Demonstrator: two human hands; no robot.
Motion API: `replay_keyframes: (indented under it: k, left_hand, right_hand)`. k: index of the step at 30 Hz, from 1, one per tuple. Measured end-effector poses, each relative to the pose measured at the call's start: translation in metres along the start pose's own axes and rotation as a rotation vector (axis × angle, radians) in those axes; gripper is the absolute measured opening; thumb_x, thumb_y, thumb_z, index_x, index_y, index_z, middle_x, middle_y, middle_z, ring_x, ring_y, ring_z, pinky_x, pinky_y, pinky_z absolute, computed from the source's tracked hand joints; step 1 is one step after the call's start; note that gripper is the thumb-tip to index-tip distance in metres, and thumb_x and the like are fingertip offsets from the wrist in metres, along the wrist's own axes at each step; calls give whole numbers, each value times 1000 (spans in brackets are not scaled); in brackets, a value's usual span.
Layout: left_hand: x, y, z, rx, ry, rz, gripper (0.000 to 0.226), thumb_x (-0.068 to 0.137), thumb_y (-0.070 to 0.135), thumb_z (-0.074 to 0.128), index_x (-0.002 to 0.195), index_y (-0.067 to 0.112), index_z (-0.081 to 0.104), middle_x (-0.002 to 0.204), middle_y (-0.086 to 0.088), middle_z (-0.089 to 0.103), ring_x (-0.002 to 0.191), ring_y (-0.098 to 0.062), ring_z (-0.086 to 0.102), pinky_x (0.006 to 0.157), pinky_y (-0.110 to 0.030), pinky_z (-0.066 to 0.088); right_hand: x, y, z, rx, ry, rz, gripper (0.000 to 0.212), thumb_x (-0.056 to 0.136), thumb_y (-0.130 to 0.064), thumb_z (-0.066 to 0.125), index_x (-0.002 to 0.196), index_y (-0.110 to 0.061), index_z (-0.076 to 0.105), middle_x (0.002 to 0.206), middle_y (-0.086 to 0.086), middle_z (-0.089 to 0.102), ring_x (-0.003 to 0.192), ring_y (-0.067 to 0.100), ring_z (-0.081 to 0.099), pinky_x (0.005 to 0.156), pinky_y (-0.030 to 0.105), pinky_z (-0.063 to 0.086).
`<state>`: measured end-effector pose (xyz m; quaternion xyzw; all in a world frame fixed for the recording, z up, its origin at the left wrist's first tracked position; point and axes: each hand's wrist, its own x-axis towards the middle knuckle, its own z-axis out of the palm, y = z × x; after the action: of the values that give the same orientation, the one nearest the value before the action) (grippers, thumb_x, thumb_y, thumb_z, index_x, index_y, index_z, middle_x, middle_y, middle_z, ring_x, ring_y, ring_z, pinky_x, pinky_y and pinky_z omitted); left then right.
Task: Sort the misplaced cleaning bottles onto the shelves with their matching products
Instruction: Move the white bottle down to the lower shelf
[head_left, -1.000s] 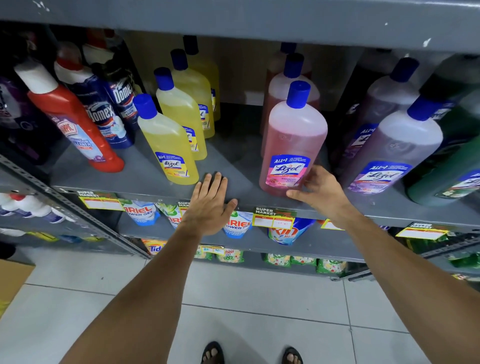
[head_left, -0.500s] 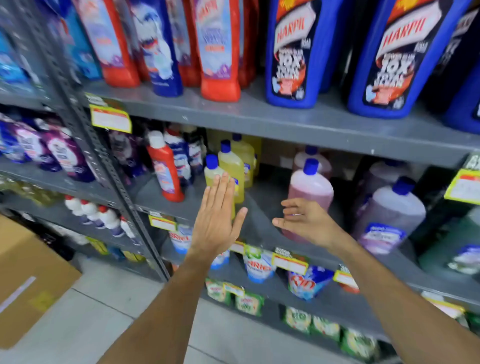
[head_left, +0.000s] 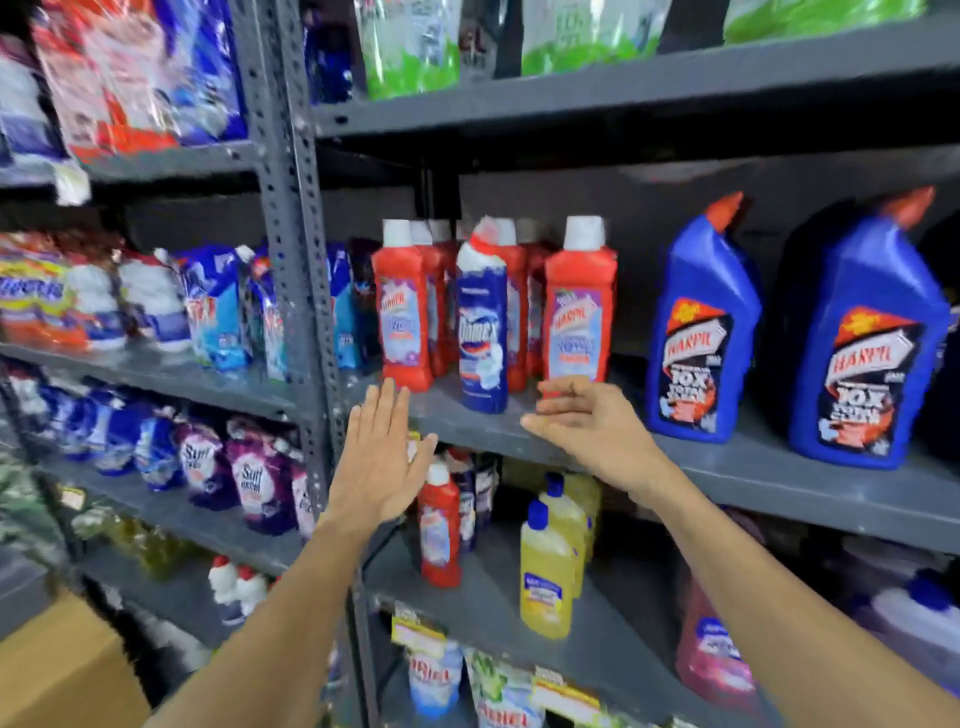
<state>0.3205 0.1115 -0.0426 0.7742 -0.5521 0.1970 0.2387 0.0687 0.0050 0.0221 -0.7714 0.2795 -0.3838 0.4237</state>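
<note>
Middle shelf (head_left: 727, 467): one dark blue Domex bottle (head_left: 482, 332) stands upright at the front edge, long axis vertical, label facing outward, its angled white-and-red neck tipped toward the upper right. It stands among the red Harpic bottles (head_left: 402, 312), with red bottles to its left, right and behind. Three red bottles are clear in the front rank; further white caps show behind, exact number not determinable. All stand upright, caps up.

Toward the right end of the same shelf stand two large blue Harpic bottles (head_left: 701, 332), upright, red-tipped spouts angled to the upper right, well apart from the Domex bottle.

Lower shelf (head_left: 519, 613): one red bottle (head_left: 440, 530) stands upright near the left front corner, with dark bottles behind it, count unclear. Two yellow bottles (head_left: 546, 577) with blue caps stand upright in a row running front to back. One pink bottle (head_left: 709, 649) is partly hidden behind the right forearm.

Left hand (head_left: 376, 467): flat, palm toward the shelves, fingers (head_left: 387, 410) extended and close together, holding nothing, in front of the middle shelf's front edge, left of the Domex bottle.

Right hand (head_left: 592, 421): fingers loosely spread and slightly curled, empty, at the front edge just below and to the right of the Domex bottle, beside the rightmost red bottle's base. Contact with the bottle cannot be determined.
</note>
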Motion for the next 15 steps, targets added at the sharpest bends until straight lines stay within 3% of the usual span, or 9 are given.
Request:
replay_keyframes:
  k: [3,7,8,11,15]
  left_hand:
    - [25,-26,2,6,-74,39,75,102,53,26,157,8,4,167,-10,-4,153,-25,-11,123,-41,-6]
    - [44,-45,13,32,-155,76,76,101,55,23,157,8,1,167,-9,-3,153,-24,-10,124,-40,-5]
    - [46,-48,16,29,-160,85,76,101,55,22,157,7,0,167,-8,-3,153,-24,-10,124,-40,-5]
    - [51,-54,28,17,-155,118,75,101,55,20,157,7,1,167,-8,-2,154,-23,-9,124,-40,-4]
    - [53,-58,43,-39,-116,142,73,101,53,21,157,8,6,167,-8,6,154,-22,-4,125,-40,-3]
  right_hand:
    - [30,-10,33,-27,113,-69,63,79,-23,86,134,-15,56,124,4,66,108,17,67,92,32,58]
    - [55,-17,71,-69,157,-117,85,80,-24,85,150,-22,37,127,-25,53,109,-14,57,93,18,46]
    - [60,-17,78,-85,170,-131,86,80,-22,86,150,-22,35,129,-24,55,112,-14,58,95,20,48]
    - [75,-19,94,-141,238,-155,94,78,-16,87,153,-15,31,141,0,58,128,17,59,107,31,47]
    - [90,-23,104,-107,321,-109,101,79,-12,85,158,-17,22,148,5,54,131,21,57,108,36,47]
